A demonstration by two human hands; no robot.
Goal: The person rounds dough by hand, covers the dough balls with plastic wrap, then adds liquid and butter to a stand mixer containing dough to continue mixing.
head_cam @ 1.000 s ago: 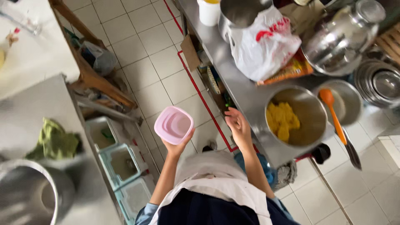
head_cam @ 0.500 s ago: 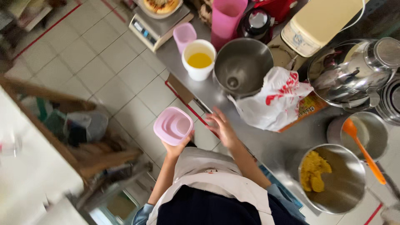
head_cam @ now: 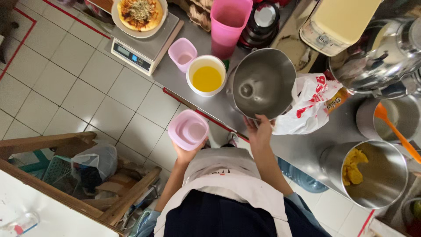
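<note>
We are cupping a pink container [head_cam: 189, 130] in our left hand [head_cam: 186, 153]; our right hand [head_cam: 259, 131] is gripping the steel bowl's [head_cam: 263, 83] rim.

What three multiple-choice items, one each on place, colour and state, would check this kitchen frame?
1. Where is the white cup of yellow liquid?
A. On the steel counter, between the small pink cup and the steel mixing bowl
B. On the scale
C. On the floor

2. What colour is the spatula?
A. Green
B. Orange
C. Black

3. What is in the pink container held by the left hand?
A. Yellow dough
B. Yellow liquid
C. Nothing visible

Answers: 1 A, it stands on the counter between those two. 2 B, its blade and handle are orange. 3 C, its inside looks bare; meanwhile the right hand touches the mixing bowl's rim.
</note>
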